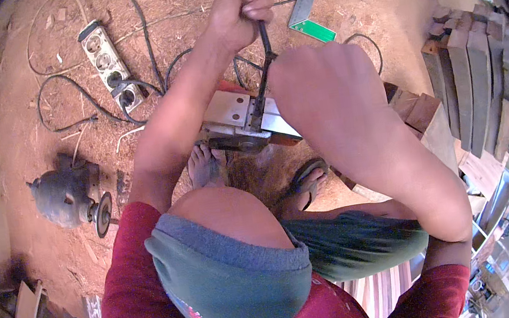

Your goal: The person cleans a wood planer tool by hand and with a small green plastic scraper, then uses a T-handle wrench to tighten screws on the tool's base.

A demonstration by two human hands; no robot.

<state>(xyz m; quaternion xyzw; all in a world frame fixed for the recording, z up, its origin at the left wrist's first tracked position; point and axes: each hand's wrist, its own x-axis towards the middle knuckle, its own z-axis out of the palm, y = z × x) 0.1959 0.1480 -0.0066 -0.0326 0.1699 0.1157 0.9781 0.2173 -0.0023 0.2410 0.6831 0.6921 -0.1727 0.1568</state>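
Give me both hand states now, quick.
Left hand: closed on the black bar.
Right hand: fingers hidden; can't tell whether it's closed or holding anything.

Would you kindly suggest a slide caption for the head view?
Left grip closed on a dark bar that meets a machine; right grip beside the bar; power strip on the ground.

From close above a grey-green cloth cap with a blue-grey band, one wide fisheye view looks steeply down and forward over the bare left hand and bare right hand to the reddish-brown, litter-strewn floor.
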